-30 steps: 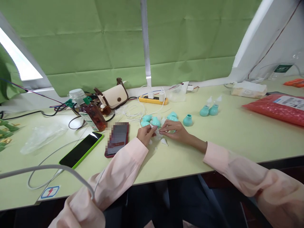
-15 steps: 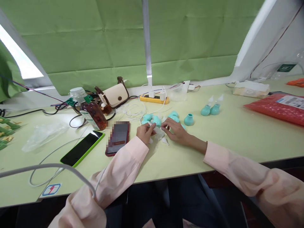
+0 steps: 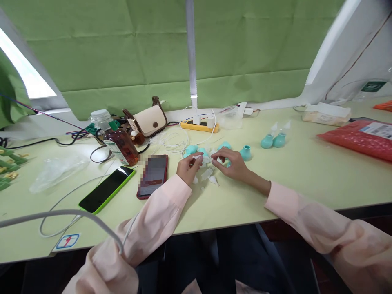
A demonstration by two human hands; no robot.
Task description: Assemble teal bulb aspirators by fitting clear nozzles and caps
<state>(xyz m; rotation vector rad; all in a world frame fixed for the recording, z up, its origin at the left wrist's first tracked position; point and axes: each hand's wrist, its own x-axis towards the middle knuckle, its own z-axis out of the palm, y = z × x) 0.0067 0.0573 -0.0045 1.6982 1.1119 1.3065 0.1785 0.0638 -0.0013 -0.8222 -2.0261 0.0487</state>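
Note:
In the head view my left hand (image 3: 187, 168) is closed in a pinch on a small translucent white plastic piece (image 3: 198, 157). Facing it, my right hand (image 3: 233, 164) has thumb and forefinger brought together at the piece's right end; what they grip is too small to make out. Below the fingers lie a clear plastic part (image 3: 207, 174) and a white cone-shaped tip (image 3: 213, 180). Several turquoise rubber bulbs (image 3: 224, 145) sit just behind my hands, partly hidden. One open-necked bulb (image 3: 245, 153) stands to the right of them.
Two turquoise bulbs with white tips (image 3: 279, 140) stand farther right. Left of my hands are a red-cased phone (image 3: 153, 176), a green-cased phone (image 3: 107, 190) and a tilted bottle (image 3: 121, 145). A yellow power strip (image 3: 200, 126) lies behind; a red package (image 3: 361, 139) is at right.
My hands have drawn slightly apart, the right one shifting right. The white piece in my left fingers and the clear part below now show more plainly.

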